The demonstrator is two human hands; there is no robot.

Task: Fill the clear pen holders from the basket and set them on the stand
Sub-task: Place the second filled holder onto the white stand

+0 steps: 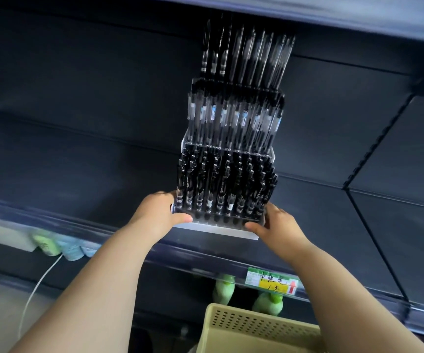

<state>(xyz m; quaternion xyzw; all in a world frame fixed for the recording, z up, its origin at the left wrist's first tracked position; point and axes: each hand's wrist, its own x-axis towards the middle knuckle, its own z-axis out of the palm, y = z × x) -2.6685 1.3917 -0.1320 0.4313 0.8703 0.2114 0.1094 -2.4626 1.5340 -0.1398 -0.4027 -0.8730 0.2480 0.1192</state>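
**Full pen holder held at the shelf**

On the dark shelf (78,159) stands a clear tiered stand (234,138), each tier packed with upright black pens (221,184). The left hand (155,212) and right hand (279,225) grip the front holder (216,225) by its ends. Below sits a yellow basket (256,327), contents unseen.

My left hand (158,212) and right hand (277,225) grip opposite front corners of the clear holder (216,229), packed with black pens (221,184), on the dark shelf (78,179).
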